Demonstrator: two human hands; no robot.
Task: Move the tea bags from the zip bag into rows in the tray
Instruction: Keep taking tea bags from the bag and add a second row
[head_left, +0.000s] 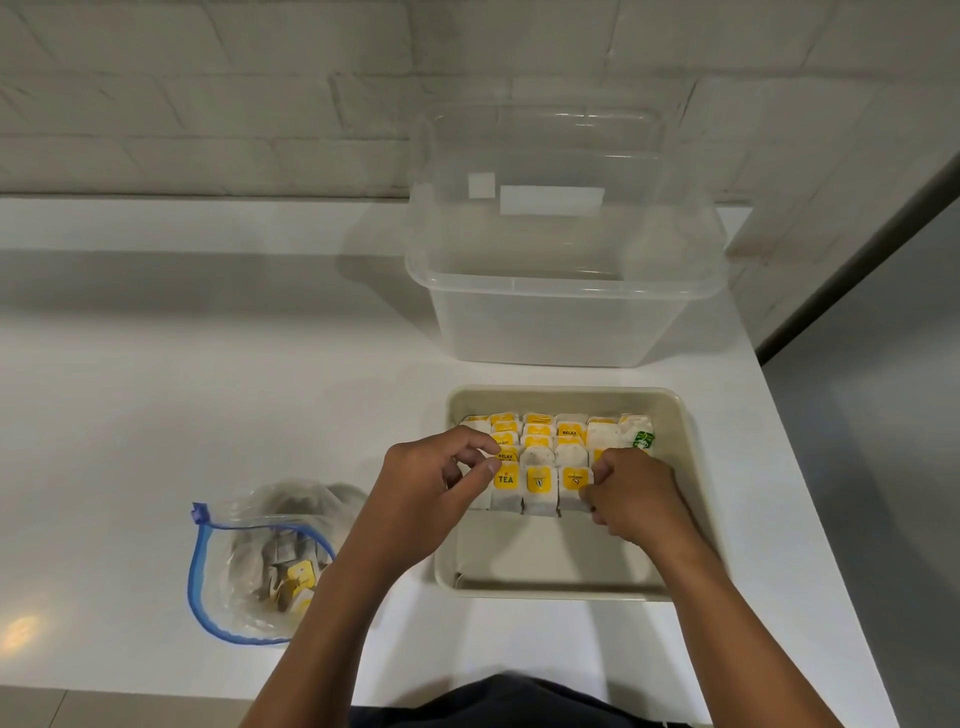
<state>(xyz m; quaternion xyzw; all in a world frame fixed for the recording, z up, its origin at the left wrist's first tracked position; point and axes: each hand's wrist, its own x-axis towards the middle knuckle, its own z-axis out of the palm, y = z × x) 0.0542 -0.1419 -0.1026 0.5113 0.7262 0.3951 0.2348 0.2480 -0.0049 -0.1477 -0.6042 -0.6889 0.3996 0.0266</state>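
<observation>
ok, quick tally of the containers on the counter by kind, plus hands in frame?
Zip bag, open, tea bags inside: 1
Beige tray holding rows of tea bags: 1
Clear plastic tub: 1
Hands: 2, left hand and right hand, both at the nearest row
Total: 5

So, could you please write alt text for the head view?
Both hands, left hand and right hand, pinch tea bags lined in rows in a beige tray. An open zip bag lies left; a clear tub stands behind.
</observation>
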